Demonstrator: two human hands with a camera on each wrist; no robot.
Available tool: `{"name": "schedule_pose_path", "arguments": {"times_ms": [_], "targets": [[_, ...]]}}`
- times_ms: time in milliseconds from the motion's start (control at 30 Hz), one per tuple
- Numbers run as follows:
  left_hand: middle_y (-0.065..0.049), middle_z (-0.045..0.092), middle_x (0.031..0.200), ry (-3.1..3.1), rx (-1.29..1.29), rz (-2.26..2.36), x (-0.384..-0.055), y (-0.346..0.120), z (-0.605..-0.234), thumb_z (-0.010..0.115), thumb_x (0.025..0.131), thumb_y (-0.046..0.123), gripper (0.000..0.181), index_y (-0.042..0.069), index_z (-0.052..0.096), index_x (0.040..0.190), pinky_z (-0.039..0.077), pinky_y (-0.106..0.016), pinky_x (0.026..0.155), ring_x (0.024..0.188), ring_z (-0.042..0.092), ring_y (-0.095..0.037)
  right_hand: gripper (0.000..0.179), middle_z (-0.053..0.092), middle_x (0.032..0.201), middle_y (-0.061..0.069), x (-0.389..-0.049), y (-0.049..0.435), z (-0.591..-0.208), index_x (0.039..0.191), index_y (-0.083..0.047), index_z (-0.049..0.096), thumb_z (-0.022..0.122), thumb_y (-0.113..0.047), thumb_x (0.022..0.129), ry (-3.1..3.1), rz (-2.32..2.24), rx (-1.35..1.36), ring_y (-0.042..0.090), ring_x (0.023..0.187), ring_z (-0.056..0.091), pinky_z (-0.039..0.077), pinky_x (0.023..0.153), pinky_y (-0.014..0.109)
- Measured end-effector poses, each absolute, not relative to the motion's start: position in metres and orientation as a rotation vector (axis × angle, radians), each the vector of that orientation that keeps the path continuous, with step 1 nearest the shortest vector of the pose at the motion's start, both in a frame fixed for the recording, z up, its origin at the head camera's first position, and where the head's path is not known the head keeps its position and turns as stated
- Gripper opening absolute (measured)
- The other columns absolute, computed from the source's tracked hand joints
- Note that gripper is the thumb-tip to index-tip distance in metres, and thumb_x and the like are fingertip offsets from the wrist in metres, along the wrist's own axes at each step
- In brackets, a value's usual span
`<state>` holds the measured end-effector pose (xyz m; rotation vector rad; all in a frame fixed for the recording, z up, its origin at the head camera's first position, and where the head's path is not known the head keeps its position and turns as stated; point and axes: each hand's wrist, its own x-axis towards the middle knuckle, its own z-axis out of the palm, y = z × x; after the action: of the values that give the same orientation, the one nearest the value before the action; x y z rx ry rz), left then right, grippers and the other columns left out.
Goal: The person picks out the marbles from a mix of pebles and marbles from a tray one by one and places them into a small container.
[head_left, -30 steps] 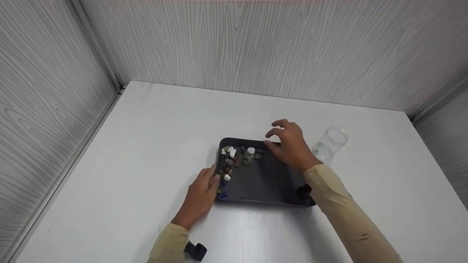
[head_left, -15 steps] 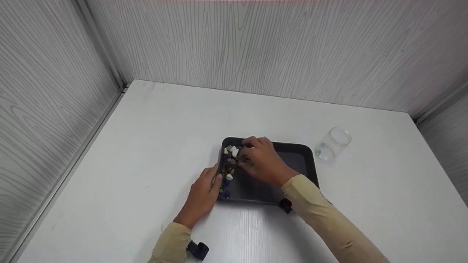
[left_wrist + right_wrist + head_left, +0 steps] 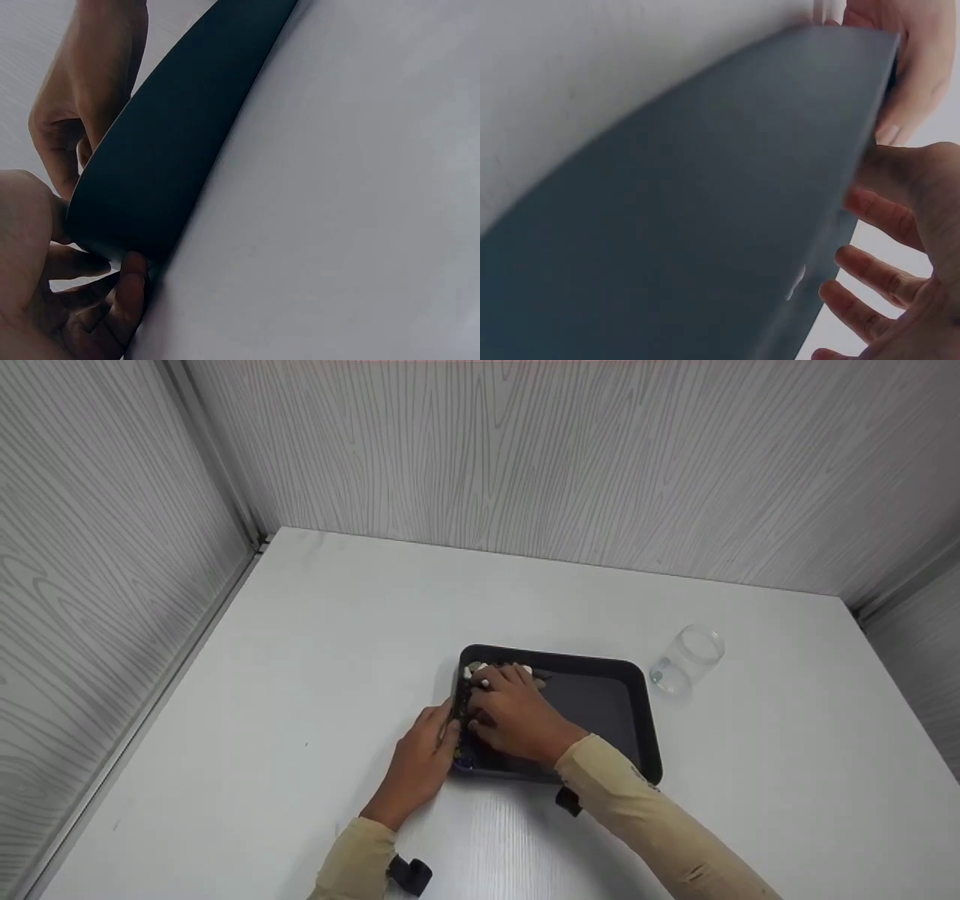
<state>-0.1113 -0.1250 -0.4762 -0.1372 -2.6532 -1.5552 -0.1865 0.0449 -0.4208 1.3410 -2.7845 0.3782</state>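
A dark tray [image 3: 600, 705] lies on the white table [image 3: 300, 660]. My left hand [image 3: 448, 724] holds its left edge, thumb on the rim and fingers curled under the corner; the left wrist view shows those fingers [image 3: 124, 289] below the tray [image 3: 172, 150]. My right hand [image 3: 502, 690] lies inside the tray with spread fingers resting on a heap of pebbles [image 3: 480, 669], hiding most of them. A few blue marbles [image 3: 461, 763] peek out at the tray's near left corner. In the right wrist view my right fingers [image 3: 877, 217] spread beside the tray [image 3: 667, 225].
A clear glass jar [image 3: 686, 660] stands to the right of the tray, with a small marble at its bottom. Grey wood-grain walls [image 3: 525, 457] close the table in at the back and on both sides.
My right hand has moved left from the tray's far rim onto the pebbles and now covers them. The left hand has stayed on the tray's left edge.
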Motion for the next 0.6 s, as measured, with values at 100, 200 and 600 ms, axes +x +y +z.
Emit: {"name": "schedule_pose_path", "arguments": {"times_ms": [100,200,600], "targets": [[-0.013,0.055,0.137,-2.656,-0.142,-1.558,-0.1119,-0.1236,-0.4766,0.042,0.110,0.022,0.049,0.001,0.040,0.154,0.045,-0.047,0.104,0.125,0.056,-0.026,0.013,0.058,0.135,0.013,-0.1848,0.0455,-0.4225,0.104,-0.011,0.078,0.074,-0.019,0.094,-2.798,0.373,1.339,0.032,0.125,0.050,0.032,0.112,0.058],[-0.013,0.054,0.138,-2.662,-0.139,-1.559,-0.1122,-0.1229,-0.4770,0.042,0.110,0.023,0.049,0.002,0.040,0.154,0.045,-0.047,0.104,0.126,0.055,-0.026,0.012,0.058,0.135,0.013,-0.1835,0.0463,-0.4238,0.102,-0.011,0.079,0.074,-0.018,0.094,-2.811,0.386,1.334,0.032,0.124,0.050,0.032,0.111,0.058],[-0.013,0.054,0.139,-2.677,-0.124,-1.548,-0.1125,-0.1252,-0.4773,0.043,0.110,0.023,0.049,0.004,0.039,0.155,0.044,-0.048,0.106,0.128,0.054,-0.026,0.011,0.059,0.135,0.011,-0.1820,0.0449,-0.4259,0.100,-0.014,0.080,0.077,-0.016,0.090,-2.785,0.419,1.377,0.031,0.126,0.049,0.030,0.112,0.059]]}}
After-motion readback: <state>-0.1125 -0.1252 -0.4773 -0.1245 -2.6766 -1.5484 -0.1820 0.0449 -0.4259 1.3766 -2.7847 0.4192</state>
